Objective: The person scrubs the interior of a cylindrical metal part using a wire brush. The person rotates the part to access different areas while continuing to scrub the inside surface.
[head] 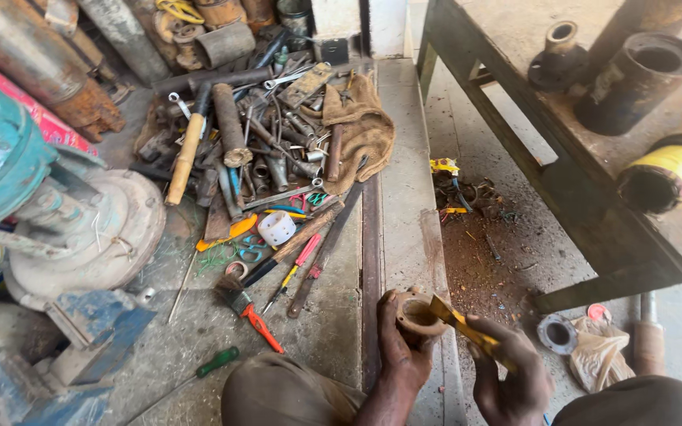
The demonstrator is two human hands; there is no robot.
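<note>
We held a rusty brown ring-shaped metal part [418,314], opening tilted up, low centre over the concrete ledge [404,197], left hand [399,347] fingers clamped round it, right hand [511,377] fingers closed on a yellow-handled flat blade [461,326], long axis slanting up-left into its bore.

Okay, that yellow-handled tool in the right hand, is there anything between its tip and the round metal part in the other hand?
Nothing visible. The left hand holds the ring-shaped metal part with its opening facing up, and the yellow-handled tool in the right hand already reaches its rim. The thumb sits on the part's left side, clear of the tool.
</note>
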